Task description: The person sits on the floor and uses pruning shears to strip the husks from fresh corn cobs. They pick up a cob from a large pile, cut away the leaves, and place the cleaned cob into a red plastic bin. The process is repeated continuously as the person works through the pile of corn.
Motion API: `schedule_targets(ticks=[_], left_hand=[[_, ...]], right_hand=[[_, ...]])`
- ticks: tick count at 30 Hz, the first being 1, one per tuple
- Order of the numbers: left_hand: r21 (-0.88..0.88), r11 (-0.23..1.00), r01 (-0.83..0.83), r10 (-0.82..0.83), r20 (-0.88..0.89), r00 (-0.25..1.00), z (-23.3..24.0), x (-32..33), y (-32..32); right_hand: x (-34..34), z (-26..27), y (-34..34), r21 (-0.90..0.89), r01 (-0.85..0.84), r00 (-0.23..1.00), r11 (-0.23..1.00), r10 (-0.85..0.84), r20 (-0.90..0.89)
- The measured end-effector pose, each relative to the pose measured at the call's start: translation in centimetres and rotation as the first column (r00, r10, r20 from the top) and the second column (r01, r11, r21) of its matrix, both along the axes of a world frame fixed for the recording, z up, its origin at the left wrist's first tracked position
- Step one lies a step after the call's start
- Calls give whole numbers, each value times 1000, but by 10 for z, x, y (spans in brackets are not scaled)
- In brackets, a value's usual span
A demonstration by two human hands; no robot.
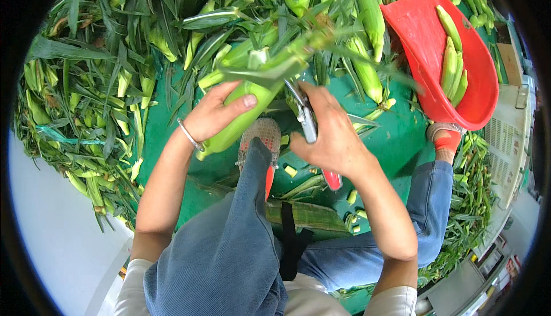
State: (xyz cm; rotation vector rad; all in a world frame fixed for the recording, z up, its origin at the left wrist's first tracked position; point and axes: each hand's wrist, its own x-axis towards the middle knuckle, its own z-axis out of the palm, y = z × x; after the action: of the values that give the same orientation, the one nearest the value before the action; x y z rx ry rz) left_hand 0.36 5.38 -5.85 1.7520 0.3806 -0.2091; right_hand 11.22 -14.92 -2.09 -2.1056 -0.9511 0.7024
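Observation:
My left hand (221, 111), with a bracelet at the wrist, holds a green ear of corn in its husk (236, 122), thumb on top. The ear lies slanted, and its blurred leafy end points to the upper right. Beside it my right hand (331, 131) grips a pair of metal pruning shears (304, 116) with a red handle end showing below the palm. The blades are close to the leaves of the ear; whether they touch them I cannot tell. Several husked ears (363, 71) lie just beyond my hands.
Corn leaves and husks (99, 58) are heaped at the left and top. A red plastic scoop (465, 71) with several small ears (452, 64) stands at the right, near my shoe. Cut stalk pieces (291, 170) lie on the green floor (387, 144). A pale crate (503, 144) is at the far right.

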Motion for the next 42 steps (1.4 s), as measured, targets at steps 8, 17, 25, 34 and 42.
schedule_targets(ticks=[8, 17, 25, 34, 42], left_hand=[[-7, 994, 108, -108, -25, 994, -11, -3, 16], [-689, 695, -205, 30, -256, 966, -39, -30, 12], [-848, 449, -283, -60, -345, 937, -19, -25, -13], [-781, 625, -3, -180, -148, 973, -19, -28, 6], [-371, 747, -552, 582, -37, 812, -13, -39, 51]], right_hand=[[-10, -20, 0, -4, 148, 982, 989, -147, -121], [-55, -23, -16, 78, 66, 972, 995, -47, -229], [-29, -24, 24, 160, 303, 875, 939, -208, -437], [-35, -18, 12, 113, 167, 971, 979, -144, -189], [-11, -24, -14, -40, 453, 805, 891, -428, -411]])
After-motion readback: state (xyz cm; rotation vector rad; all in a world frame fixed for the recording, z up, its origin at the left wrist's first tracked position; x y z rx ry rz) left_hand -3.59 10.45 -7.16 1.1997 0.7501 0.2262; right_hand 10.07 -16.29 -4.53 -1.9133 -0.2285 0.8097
